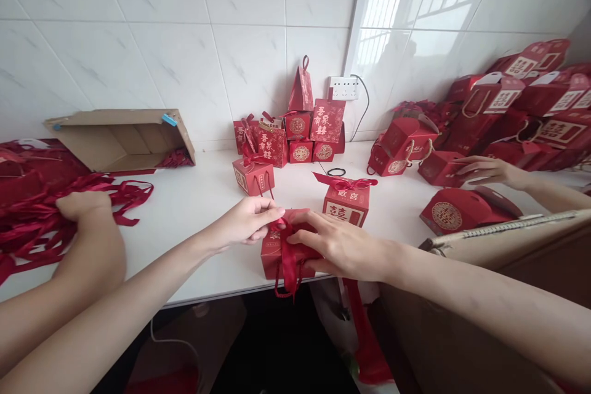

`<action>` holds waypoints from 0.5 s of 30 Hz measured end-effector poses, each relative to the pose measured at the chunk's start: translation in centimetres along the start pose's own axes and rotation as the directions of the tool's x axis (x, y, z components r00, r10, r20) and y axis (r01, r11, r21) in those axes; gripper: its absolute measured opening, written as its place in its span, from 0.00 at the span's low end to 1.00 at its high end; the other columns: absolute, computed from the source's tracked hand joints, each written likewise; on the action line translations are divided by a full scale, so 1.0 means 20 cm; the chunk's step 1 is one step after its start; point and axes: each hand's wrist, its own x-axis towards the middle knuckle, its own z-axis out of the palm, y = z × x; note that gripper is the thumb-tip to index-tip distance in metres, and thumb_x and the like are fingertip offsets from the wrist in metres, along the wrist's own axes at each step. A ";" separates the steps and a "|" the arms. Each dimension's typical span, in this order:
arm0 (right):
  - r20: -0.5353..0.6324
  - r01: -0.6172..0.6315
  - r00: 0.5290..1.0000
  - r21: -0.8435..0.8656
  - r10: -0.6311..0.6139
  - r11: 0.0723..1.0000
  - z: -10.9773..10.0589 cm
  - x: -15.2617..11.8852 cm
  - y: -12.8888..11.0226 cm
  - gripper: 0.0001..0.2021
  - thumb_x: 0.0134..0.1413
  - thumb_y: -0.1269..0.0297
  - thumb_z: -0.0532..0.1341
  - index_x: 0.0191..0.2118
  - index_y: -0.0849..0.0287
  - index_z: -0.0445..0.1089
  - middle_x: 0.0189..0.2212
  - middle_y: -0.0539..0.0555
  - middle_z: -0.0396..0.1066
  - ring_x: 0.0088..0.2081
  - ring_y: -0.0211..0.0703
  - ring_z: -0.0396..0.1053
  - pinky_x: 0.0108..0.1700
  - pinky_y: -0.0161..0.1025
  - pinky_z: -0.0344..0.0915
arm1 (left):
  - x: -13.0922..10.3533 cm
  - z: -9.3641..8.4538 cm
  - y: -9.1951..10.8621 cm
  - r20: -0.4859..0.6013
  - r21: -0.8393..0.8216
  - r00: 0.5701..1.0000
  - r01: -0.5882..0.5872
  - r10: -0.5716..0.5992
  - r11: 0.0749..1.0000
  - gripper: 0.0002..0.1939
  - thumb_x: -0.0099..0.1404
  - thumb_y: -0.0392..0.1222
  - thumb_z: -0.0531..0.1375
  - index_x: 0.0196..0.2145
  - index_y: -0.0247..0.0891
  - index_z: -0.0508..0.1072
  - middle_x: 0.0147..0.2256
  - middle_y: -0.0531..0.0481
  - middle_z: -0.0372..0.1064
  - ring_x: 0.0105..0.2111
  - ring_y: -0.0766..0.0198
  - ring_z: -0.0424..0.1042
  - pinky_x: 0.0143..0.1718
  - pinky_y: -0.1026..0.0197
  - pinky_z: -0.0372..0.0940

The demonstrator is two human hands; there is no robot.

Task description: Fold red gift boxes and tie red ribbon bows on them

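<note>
Both of the person's hands are meeting over a small red gift box (277, 255) sitting at the near edge of the white table (194, 209). Left hand (249, 221) is pinching the dark red ribbon (289, 261) at the top of the box, thumb and fingers pressed together on it. Right hand (335, 246) is lying across the box's right side, its fingers closing on the same ribbon, whose loops are hanging down the box's front and past the table edge.

Just behind this box, a finished box with a tied bow (346, 200) is standing upright, and another bowed box (253, 175) is sitting further left. A cluster of printed red boxes (300, 132) is stacked against the tiled wall, beside a white power strip (343, 88). A black hair tie (336, 172) is lying on the table between them.

At far left, a co-worker's hand (83, 206) is resting closed on a heap of loose red ribbons (41, 203), in front of an open cardboard carton (122, 138) tipped on its side. At right, another co-worker's hand (484, 169) is touching a red box (441, 167) near a large pile of folded red boxes (530, 111). A rounded red box with a gold emblem (455, 210) is lying just beside a cardboard flap (508, 228).
</note>
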 end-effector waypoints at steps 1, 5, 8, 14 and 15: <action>-0.004 0.001 1.000 -0.003 -0.001 1.000 0.00 0.00 0.00 0.17 0.52 0.70 0.60 0.49 0.63 0.63 0.48 0.63 0.60 0.46 0.47 0.64 0.47 0.48 0.67 | 0.00 0.00 0.00 0.001 -0.013 1.000 0.009 -0.009 1.000 0.17 0.59 0.54 0.57 0.28 0.35 0.64 0.27 0.50 0.67 0.13 0.80 0.49 0.13 0.70 0.40; -0.004 -0.002 1.000 -0.014 0.002 1.000 0.01 0.00 0.00 0.16 0.52 0.70 0.60 0.48 0.63 0.64 0.47 0.62 0.60 0.44 0.46 0.65 0.46 0.47 0.68 | -0.01 -0.01 0.01 0.011 -0.019 0.999 0.049 -0.048 0.999 0.15 0.59 0.51 0.57 0.26 0.36 0.64 0.23 0.52 0.67 0.10 0.80 0.49 0.10 0.71 0.38; 0.008 -0.011 1.000 -0.007 0.011 1.000 0.00 0.00 0.00 0.17 0.53 0.69 0.59 0.50 0.63 0.64 0.47 0.63 0.60 0.45 0.47 0.65 0.47 0.47 0.67 | -0.01 -0.01 0.00 -0.045 0.033 0.998 0.033 -0.032 0.999 0.13 0.61 0.51 0.55 0.28 0.37 0.64 0.13 0.59 0.56 0.09 0.78 0.47 0.09 0.72 0.40; 0.022 -0.010 1.000 -0.010 0.011 1.000 -0.01 0.00 0.00 0.16 0.52 0.71 0.59 0.49 0.64 0.65 0.48 0.64 0.60 0.46 0.49 0.65 0.47 0.48 0.67 | -0.02 -0.04 -0.03 -0.018 0.134 1.000 0.026 -0.024 0.991 0.16 0.62 0.48 0.54 0.43 0.37 0.68 0.12 0.59 0.58 0.09 0.75 0.51 0.09 0.72 0.46; 0.022 -0.013 1.000 -0.018 0.013 1.000 -0.01 0.00 0.00 0.16 0.52 0.71 0.59 0.49 0.64 0.65 0.48 0.64 0.60 0.45 0.49 0.65 0.47 0.48 0.67 | -0.02 -0.04 -0.03 0.000 0.123 0.999 0.032 -0.033 0.992 0.15 0.62 0.48 0.53 0.42 0.36 0.68 0.12 0.59 0.58 0.09 0.75 0.52 0.09 0.72 0.47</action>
